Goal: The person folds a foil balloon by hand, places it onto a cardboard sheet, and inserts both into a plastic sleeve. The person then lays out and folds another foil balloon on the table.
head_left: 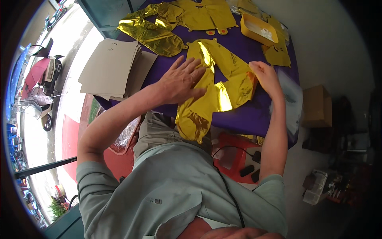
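Observation:
A flat, uninflated gold foil balloon [234,65] lies across the purple-covered table, its lower end hanging over the front edge toward my lap. My left hand [183,79] rests on the balloon's left part, fingers outstretched and palm down. At the balloon's right edge, my right hand [266,75] is closed, thumb and fingers pinched together on the foil; the exact grip is partly hidden. Beyond them lies another crumpled gold foil balloon [159,38], with a matte gold foil piece [209,16] farther back.
A stack of pale cardboard sheets [109,65] sits at the table's left. Back right stands a yellow plastic tub [248,32] with white contents. A cardboard box [317,106] is on the right, off the table. Scooters stand outside at left.

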The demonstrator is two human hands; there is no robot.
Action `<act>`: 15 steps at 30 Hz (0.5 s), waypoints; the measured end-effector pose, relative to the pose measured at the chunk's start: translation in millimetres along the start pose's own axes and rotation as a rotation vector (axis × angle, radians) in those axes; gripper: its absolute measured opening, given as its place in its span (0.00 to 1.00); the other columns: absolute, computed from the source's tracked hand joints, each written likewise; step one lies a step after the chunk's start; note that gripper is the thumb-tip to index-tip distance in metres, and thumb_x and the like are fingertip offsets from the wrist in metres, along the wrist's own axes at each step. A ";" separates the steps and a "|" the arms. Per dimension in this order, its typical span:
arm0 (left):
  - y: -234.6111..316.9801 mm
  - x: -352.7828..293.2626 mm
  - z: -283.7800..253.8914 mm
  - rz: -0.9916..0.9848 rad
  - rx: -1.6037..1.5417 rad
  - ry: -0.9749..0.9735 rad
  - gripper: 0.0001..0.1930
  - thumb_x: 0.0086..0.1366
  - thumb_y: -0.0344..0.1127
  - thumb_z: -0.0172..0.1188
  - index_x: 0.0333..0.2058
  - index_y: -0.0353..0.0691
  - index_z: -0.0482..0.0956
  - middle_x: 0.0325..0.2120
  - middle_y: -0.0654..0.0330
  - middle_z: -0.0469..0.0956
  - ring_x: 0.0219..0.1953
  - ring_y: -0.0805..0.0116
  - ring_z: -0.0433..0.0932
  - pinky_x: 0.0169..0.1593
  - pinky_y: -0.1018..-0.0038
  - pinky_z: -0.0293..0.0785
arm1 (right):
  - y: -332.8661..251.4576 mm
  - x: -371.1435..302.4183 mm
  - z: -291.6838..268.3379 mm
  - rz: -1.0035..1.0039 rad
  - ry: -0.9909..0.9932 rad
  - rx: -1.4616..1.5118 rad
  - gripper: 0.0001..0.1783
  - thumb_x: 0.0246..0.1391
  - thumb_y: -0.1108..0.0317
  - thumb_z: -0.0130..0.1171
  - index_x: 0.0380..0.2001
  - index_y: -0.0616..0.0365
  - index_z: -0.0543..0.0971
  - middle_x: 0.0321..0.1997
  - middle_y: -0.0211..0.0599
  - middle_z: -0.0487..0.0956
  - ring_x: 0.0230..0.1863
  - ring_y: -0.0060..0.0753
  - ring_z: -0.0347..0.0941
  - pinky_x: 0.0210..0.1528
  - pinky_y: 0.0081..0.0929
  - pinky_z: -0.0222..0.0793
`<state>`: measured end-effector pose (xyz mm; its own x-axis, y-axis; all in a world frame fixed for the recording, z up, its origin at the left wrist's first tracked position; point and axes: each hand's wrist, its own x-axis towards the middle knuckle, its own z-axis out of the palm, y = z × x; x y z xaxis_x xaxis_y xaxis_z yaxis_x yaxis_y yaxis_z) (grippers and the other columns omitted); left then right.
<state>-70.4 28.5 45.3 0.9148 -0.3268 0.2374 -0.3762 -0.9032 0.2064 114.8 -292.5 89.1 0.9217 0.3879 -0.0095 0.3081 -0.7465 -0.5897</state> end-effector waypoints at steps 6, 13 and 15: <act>-13.3 17.1 -2.2 -0.042 -0.067 -0.026 0.36 0.81 0.61 0.52 0.68 0.32 0.72 0.72 0.39 0.69 0.79 0.45 0.63 0.84 0.43 0.45 | -14.0 -35.3 -28.6 -0.137 -0.307 0.535 0.11 0.77 0.63 0.64 0.49 0.60 0.85 0.41 0.20 0.83 0.46 0.10 0.74 0.53 0.19 0.68; -17.0 47.3 8.9 0.030 -0.010 0.001 0.38 0.77 0.62 0.58 0.69 0.33 0.72 0.69 0.46 0.73 0.78 0.52 0.66 0.85 0.49 0.47 | -15.9 -67.6 -39.4 -0.128 -0.278 0.641 0.07 0.75 0.68 0.65 0.48 0.60 0.82 0.40 0.23 0.86 0.42 0.11 0.76 0.51 0.15 0.71; -18.5 59.6 21.2 0.008 -0.025 0.030 0.38 0.76 0.60 0.58 0.70 0.34 0.72 0.71 0.47 0.71 0.79 0.51 0.64 0.85 0.50 0.46 | -18.3 -71.2 -39.6 -0.091 -0.140 0.585 0.11 0.76 0.67 0.64 0.54 0.62 0.81 0.39 0.25 0.87 0.39 0.11 0.77 0.45 0.18 0.73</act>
<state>-5.8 19.9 35.6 0.9072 -0.3248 0.2674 -0.3871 -0.8934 0.2281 52.9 -327.9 132.5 0.8459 0.5330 -0.0212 0.1664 -0.3015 -0.9388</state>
